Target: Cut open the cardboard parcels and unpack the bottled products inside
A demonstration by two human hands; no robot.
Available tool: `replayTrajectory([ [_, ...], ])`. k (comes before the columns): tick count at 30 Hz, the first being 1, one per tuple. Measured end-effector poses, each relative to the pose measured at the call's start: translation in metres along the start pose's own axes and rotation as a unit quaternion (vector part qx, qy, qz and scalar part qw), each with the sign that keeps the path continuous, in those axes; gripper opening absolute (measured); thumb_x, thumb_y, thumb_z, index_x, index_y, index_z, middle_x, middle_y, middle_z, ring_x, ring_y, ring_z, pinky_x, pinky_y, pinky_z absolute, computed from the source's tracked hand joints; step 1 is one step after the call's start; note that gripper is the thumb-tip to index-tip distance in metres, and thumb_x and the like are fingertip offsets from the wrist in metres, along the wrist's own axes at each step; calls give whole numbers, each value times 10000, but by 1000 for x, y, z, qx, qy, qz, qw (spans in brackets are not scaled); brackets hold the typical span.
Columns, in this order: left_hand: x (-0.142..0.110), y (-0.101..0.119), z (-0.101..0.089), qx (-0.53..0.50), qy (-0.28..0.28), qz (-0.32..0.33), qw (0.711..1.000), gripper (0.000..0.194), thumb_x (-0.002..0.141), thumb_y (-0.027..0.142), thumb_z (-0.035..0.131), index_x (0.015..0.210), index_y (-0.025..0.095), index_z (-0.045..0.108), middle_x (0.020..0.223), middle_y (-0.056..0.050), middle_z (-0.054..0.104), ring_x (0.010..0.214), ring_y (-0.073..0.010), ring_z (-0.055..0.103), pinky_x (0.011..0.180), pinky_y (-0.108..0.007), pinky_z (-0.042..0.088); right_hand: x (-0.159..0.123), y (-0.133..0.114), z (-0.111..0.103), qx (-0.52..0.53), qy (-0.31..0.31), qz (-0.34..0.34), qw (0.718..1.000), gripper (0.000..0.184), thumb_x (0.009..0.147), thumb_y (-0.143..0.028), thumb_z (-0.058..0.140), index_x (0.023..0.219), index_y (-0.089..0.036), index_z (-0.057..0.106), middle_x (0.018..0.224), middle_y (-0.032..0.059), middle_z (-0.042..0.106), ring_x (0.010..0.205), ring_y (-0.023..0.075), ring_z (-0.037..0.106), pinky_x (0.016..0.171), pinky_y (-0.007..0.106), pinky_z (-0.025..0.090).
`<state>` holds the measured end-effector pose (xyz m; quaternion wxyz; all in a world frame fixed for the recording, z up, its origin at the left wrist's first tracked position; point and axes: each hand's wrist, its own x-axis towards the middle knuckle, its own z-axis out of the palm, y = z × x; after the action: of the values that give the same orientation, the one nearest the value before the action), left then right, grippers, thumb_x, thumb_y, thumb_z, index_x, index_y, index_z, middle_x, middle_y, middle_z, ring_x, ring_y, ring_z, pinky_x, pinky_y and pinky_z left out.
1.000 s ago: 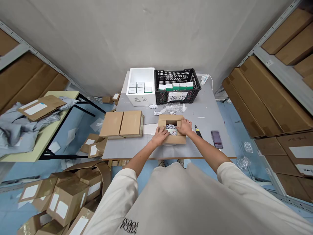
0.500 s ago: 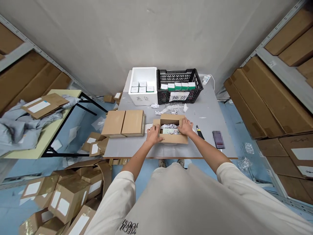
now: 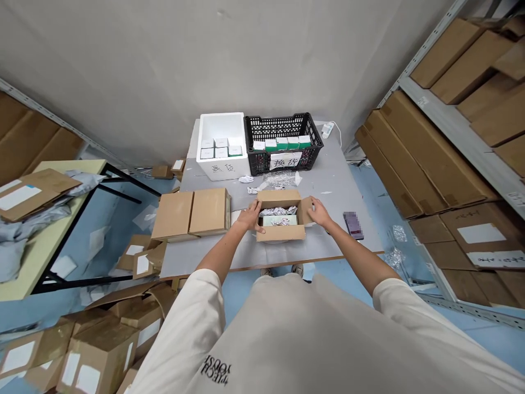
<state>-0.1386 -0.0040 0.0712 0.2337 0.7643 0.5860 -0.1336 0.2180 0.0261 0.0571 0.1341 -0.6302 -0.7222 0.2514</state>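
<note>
**Open carton between my two hands, its contents showing**

The wide grey-topped table (image 3: 340,189) is carrying everything I am working with. At its far side, a black plastic lattice crate (image 3: 258,163) is standing beside a white foam box (image 3: 241,164); both are holding small white-and-green boxes (image 3: 304,143). Two closed brown cardboard boxes (image 3: 209,210) are sitting side by side to my left.

The smaller brown cardboard carton (image 3: 283,233) is resting upright near the table's front edge, directly before me. My left hand (image 3: 249,217) is gripping its left end, thumb toward the near corner, while my right hand (image 3: 320,212) is pinching the flap at its right end. Inside, a pale green rectangular box (image 3: 270,221) is lying in crumpled, dark-printed white paper (image 3: 281,210).

As I am judging it, the opening is done: the flaps are standing apart and the contents are showing. The green box is lying within the carton, not lifted out, and the flaps are not folded closed. How much else the paper is hiding, I cannot tell.
</note>
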Motion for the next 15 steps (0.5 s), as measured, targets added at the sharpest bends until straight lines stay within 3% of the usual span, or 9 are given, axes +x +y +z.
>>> replayTrajectory([
  [4,-3,0,6,-19,29,3,999,1541,568,660,909,1667,244,-89,1722,-256,-67,1463,-472,419,1140,-506,387,-11,20,6,-61,-8,100,993,758,944,-428,460,1614,-128,272,1537,190,476,1301,312,540,1052,420,458],
  [8,-5,3,16,-33,54,0,998,1524,562,665,904,1673,223,-42,1724,-265,-13,1427,-466,468,1114,-492,406,-10,10,5,-151,-17,98,983,713,968,-409,450,1610,-138,295,1524,191,470,1323,340,481,1055,442,424],
  [10,-5,5,21,-37,64,-3,997,1514,571,683,888,1673,212,-38,1724,-266,-8,1422,-463,473,1106,-490,412,-7,-7,-1,-196,13,50,979,649,960,-319,464,1580,-155,367,1547,184,439,1355,357,420,1098,471,364],
  [12,-6,9,26,-44,72,-6,996,1511,572,700,879,1672,214,-36,1725,-263,-9,1425,-459,468,1107,-491,410,-1,-31,-8,-223,33,-41,973,543,955,-225,458,1495,-182,500,1546,164,445,1370,358,381,1130,482,304],
  [15,-7,12,30,-57,80,-6,995,1518,559,715,882,1670,233,-34,1728,-253,-5,1446,-455,438,1115,-498,405,12,-74,-7,-231,-30,-207,950,416,977,-189,450,1344,-206,645,1469,145,539,1349,347,409,1122,468,304],
])
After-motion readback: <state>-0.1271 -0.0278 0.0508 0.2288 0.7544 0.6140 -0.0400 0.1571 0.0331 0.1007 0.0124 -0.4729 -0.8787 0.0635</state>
